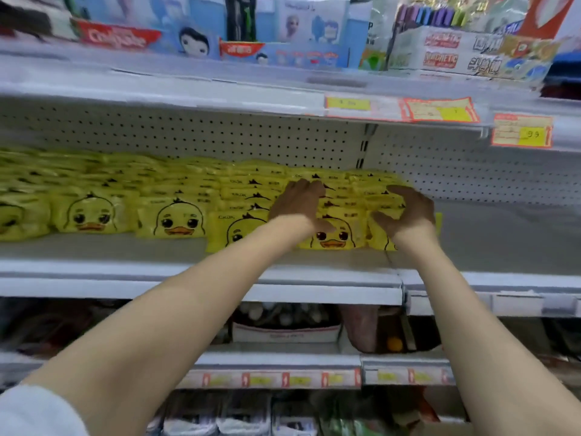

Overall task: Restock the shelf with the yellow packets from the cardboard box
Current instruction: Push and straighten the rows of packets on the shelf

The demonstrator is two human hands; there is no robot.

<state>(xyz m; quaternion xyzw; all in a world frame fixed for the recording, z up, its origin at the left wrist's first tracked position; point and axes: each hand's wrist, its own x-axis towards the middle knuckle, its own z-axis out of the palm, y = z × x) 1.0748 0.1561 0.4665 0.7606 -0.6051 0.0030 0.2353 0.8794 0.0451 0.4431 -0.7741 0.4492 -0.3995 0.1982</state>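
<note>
Several rows of yellow packets (pixel 179 220) with a duck face stand on the white middle shelf (pixel 314 280), filling it from the left edge to about the middle. My left hand (pixel 298 204) rests with straight fingers on top of one row of packets. My right hand (pixel 407 212) curls round the rightmost stack of yellow packets (pixel 382 196), thumb at the front and fingers on the far side. The cardboard box is out of view.
The right part of the middle shelf (pixel 503 237) is bare grey board below a pegboard back wall. Toothpaste boxes (pixel 119 36) and other goods fill the upper shelf. Price tags (pixel 522 132) hang on its edge. Lower shelves hold dark items.
</note>
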